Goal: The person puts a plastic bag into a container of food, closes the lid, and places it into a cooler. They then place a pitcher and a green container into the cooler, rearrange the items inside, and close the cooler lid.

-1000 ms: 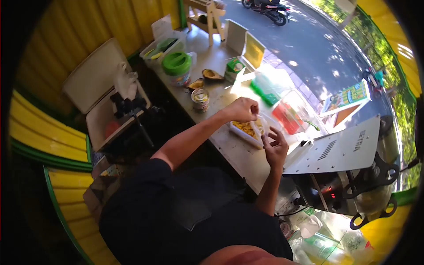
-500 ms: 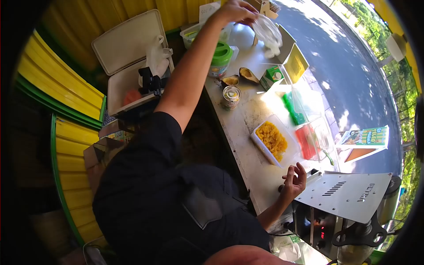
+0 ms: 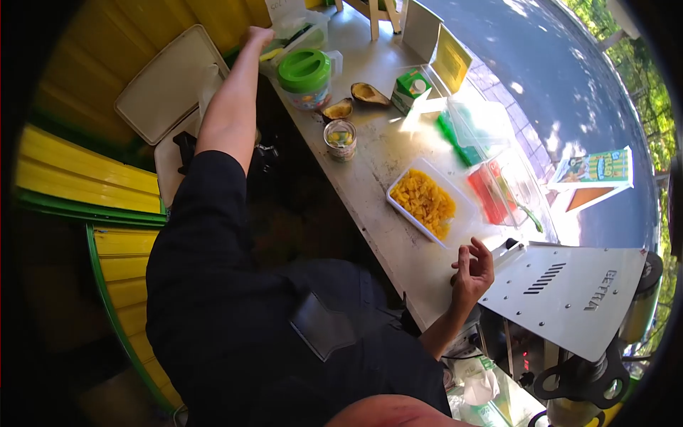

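My left hand (image 3: pixel 259 36) reaches out to the table's far left corner, beside a clear plastic container (image 3: pixel 313 34). Its fingers point away and are hidden, so whether it holds anything does not show. Near it stands a pitcher with a green lid (image 3: pixel 304 70). My right hand (image 3: pixel 472 272) hovers, empty, with loosely bent fingers apart, beside a white appliance panel (image 3: pixel 558 288). Just beyond that hand is a white tub (image 3: pixel 420 231) holding chopped yellow-orange fruit (image 3: pixel 425 201).
An opened tin can (image 3: pixel 340 139) and two avocado shell halves (image 3: pixel 370 94) sit along the near edge. Behind them are a green carton (image 3: pixel 410 90) and clear containers with green and red contents (image 3: pixel 491 192). At left is a cooler with its lid raised (image 3: pixel 167 85).
My left hand has moved left and down from the table's far side, and the clear crumpled plastic it held is out of sight. The right hand stays nearly still. The view has shifted.
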The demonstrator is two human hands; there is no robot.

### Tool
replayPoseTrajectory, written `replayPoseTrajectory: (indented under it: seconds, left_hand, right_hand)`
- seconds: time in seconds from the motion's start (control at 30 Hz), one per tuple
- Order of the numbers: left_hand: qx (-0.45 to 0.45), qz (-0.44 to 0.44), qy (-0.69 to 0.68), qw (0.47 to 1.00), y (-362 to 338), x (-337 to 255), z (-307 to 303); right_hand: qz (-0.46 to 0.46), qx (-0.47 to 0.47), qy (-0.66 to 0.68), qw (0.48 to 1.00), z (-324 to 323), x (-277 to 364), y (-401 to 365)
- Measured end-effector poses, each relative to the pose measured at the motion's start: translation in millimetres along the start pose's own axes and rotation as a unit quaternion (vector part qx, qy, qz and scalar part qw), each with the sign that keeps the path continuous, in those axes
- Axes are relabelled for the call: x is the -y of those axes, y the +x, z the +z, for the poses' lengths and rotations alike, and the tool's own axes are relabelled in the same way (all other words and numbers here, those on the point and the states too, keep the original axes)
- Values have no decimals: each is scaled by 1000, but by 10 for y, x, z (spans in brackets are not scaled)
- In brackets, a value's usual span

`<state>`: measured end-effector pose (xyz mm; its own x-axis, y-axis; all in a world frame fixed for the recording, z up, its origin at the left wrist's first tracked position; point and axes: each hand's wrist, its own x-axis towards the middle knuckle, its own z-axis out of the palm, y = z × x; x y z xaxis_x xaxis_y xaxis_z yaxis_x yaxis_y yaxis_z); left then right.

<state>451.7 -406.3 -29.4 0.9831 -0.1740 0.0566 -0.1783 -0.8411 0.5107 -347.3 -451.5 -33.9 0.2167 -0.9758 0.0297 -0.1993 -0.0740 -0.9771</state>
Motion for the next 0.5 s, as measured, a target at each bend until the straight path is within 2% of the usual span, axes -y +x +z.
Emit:
replayPoseTrajectory:
  seconds: [0.07, 0.13, 0.2, 0.23, 0.3, 0.33, 0.37, 0.4, 0.43, 0.47, 0.5]
  left_hand:
    - [-88, -3, -48, 995, 82, -158, -139]
    - [-166, 27, -160, 973, 19, -482, -286]
    - [-212, 110, -293, 926, -926, -1271, -617]
    - [-197, 117, -301, 926, -1226, -1486, -501]
    - [-106, 251, -479, 835, -1804, -1858, -391]
    - [-102, 291, -398, 864, -2490, -2046, -538]
    - [-81, 323, -318, 888, -2669, -2103, -286]
    - [-92, 412, -349, 836, -2644, -2084, 178]
    - [-72, 466, -238, 849, -3101, -2152, 367]
    - [-65, 575, -249, 777, -3493, -2177, 444]
    - [-54, 628, -173, 757, -3823, -2135, 500]
  right_hand:
    - [-15, -9, -10, 1000, -11, 44, 63]
    - [-40, -9, -1, 999, 8, 66, 154]
    - [-50, -39, -8, 998, 87, 67, 329]
    - [-61, -73, -73, 993, 153, 113, 475]
    - [-143, -118, -106, 977, 404, 195, 824]
    - [-203, -130, -156, 958, 533, 223, 996]
    - [-246, -131, -230, 932, 654, 287, 1126]
    - [-262, -100, -291, 915, 727, 352, 1226]
    - [-280, -90, -299, 908, 768, 367, 1301]
    - [-301, -78, -307, 899, 786, 394, 1361]
    - [-307, -84, -308, 897, 764, 455, 1358]
